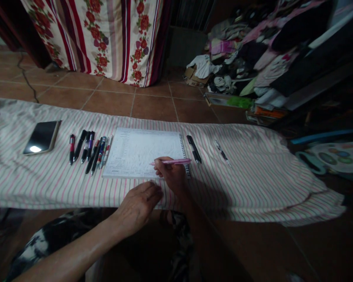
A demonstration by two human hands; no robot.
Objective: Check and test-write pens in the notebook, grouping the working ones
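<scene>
My right hand (pixel 173 174) is closed around a pink pen (pixel 179 161), its tip pointing left over the page. Under that hand lies a spiral notebook (pixel 147 145), its coil along the right side and faint marks on the white sheet. My left hand (pixel 142 201) rests on the front edge of the cloth, just below the notebook, fingers loosely bent and holding nothing that shows. Right of the coil are black pens (pixel 194 149) side by side, and farther right a slim black-and-white pen (pixel 222 153).
Several pens (pixel 90 150) lie in a row left of the notebook, beyond them a dark phone (pixel 42 137). A striped cloth (pixel 253 176) covers the low surface. Behind it are tiled floor (pixel 153 103), a flowered curtain (pixel 111 39) and heaped clothes (pixel 253 58).
</scene>
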